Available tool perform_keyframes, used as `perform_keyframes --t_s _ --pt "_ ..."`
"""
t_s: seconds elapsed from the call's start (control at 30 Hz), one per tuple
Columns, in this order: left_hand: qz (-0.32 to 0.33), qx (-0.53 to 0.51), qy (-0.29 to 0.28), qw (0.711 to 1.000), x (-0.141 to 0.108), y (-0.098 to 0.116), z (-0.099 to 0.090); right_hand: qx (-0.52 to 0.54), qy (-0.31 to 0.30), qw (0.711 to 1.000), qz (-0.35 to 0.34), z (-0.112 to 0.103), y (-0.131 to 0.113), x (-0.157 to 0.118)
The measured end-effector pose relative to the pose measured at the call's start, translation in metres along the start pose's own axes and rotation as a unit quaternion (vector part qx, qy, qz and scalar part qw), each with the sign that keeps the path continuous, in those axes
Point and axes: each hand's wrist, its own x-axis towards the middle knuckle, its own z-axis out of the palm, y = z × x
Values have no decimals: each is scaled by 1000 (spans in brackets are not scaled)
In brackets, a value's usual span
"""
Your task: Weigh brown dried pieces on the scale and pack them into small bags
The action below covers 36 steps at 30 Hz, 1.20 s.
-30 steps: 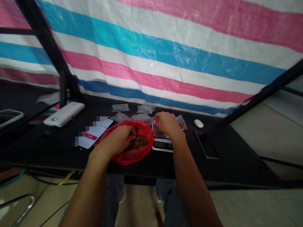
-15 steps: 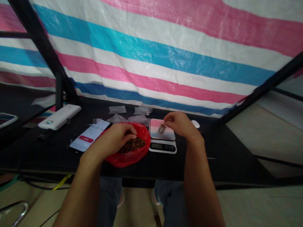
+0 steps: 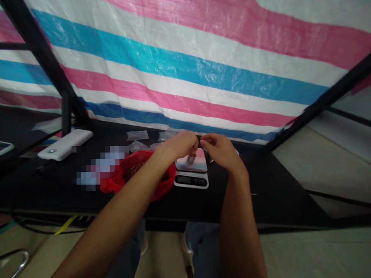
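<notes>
Head view, items listed outward from the fingers.

Left hand (image 3: 181, 144): reached across the body, its fingers (image 3: 194, 144) curled downward and drawn together over the top of a small silver cylinder (image 3: 191, 158). Whether they gripped it or only covered it could not be told.

Right hand (image 3: 218, 150): just beside the left fingers, its fingers curved inward with thumb and forefinger close together. Any pinched item was hidden.

Cylinder: upright directly beneath the left fingertips, on the pink-and-white platform of a digital kitchen scale (image 3: 191, 180). The scale's lit display sat nearer the person, below the fingers.

Red plastic bag (image 3: 142, 157): left of the fingers, partly under the left forearm, holding brown granular material (image 3: 131, 172).

Small clear plastic bags (image 3: 137, 135): several, lying beyond and left of the fingers on a black table (image 3: 255, 193).

Phone (image 3: 101, 168): far left of the fingers, pixelated and hard to make out. White power bank (image 3: 65, 144): farther left still.

Striped tarpaulin (image 3: 185, 77): pink, blue and white, hanging beyond the table.
</notes>
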Motion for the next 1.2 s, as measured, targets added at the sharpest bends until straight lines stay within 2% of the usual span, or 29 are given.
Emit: perform_keyframes --t_s 0.13,0.33,0.47,0.73,0.93,1.1,1.2 --pt "14 -2 -3 1000 7 -6 13 12 -6 1000 4 0 7 0" --pt "38 -25 -3 999 10 -17 22 -4 -22 1000 0 0 8 0" --pt "46 -21 -7 999 9 -16 20 1 -19 1000 -3 0 9 -2" --pt "12 -35 -6 999 3 -3 11 6 -27 1000 -5 -1 6 -3" --pt "23 -29 38 999 7 -4 15 15 -28 999 -8 -5 2 -4" --pt "35 -41 58 997 11 -8 25 41 -30 999 -16 -4 7 -2" --pt "47 -42 87 994 10 -12 24 44 -16 999 -19 -4 9 -2"
